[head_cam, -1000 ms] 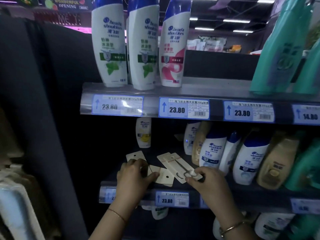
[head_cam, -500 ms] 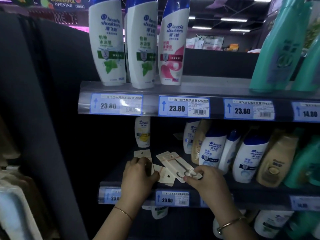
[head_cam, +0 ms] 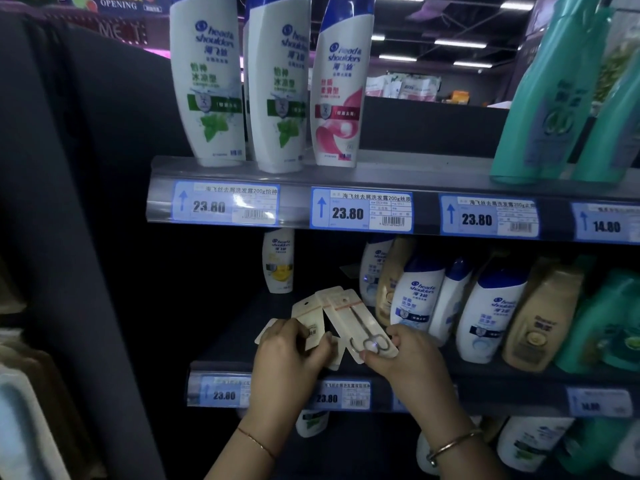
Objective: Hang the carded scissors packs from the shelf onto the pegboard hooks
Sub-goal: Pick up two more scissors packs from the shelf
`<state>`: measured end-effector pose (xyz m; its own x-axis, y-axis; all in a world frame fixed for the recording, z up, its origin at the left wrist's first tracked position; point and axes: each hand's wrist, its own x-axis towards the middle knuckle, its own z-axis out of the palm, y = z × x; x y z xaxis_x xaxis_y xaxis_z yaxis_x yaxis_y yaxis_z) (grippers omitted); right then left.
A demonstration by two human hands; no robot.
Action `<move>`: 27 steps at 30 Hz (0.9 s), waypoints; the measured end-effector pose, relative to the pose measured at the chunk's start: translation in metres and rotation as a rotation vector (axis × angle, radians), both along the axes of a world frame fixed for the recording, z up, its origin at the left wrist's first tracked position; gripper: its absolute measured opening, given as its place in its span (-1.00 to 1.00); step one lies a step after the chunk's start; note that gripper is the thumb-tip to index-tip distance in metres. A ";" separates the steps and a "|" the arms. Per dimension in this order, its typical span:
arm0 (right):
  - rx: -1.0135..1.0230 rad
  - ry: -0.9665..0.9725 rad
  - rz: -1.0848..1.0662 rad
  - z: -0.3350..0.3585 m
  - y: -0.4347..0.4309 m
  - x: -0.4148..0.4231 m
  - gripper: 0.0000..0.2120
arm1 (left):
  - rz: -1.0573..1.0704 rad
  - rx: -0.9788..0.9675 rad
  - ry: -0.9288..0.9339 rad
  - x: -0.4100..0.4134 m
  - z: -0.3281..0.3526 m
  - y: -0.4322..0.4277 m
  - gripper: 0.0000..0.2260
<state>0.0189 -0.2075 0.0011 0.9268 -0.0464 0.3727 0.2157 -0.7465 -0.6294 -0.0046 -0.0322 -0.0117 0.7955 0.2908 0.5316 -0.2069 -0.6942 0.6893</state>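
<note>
Several carded scissors packs lie on the dark middle shelf (head_cam: 228,344). My right hand (head_cam: 405,355) pinches the lower end of a face-up pack (head_cam: 356,323), whose small steel scissors show on the white card. My left hand (head_cam: 291,351) grips a back-side-up card (head_cam: 308,317) with a barcode, lifted at an angle. Another card (head_cam: 265,332) pokes out left of my left fingers, and one more (head_cam: 337,355) lies between my hands. No pegboard hooks can be seen.
White shampoo bottles (head_cam: 415,299) and tan and green bottles stand right of the packs on the same shelf. One small bottle (head_cam: 278,261) stands behind them. The upper shelf (head_cam: 433,168) carries tall bottles. Price tags line both shelf edges. A dark panel (head_cam: 86,237) closes the left side.
My left hand has lifted the barcode card up off the shelf and drawn it toward the right hand's pack. The right hand has stayed on the face-up pack.
</note>
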 end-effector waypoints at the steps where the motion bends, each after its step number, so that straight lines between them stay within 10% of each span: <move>1: -0.006 -0.001 0.004 0.000 0.000 0.000 -0.68 | -0.002 -0.004 -0.004 -0.001 0.000 -0.001 -0.70; 27: -0.076 0.156 0.003 0.005 0.005 0.005 -0.60 | 0.064 -0.090 -0.042 -0.004 -0.002 0.016 -0.97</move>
<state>0.0237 -0.2022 0.0062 0.9738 -0.0202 0.2264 0.1224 -0.7929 -0.5969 -0.0081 -0.0161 -0.0134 0.7511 0.3886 0.5337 -0.1944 -0.6424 0.7413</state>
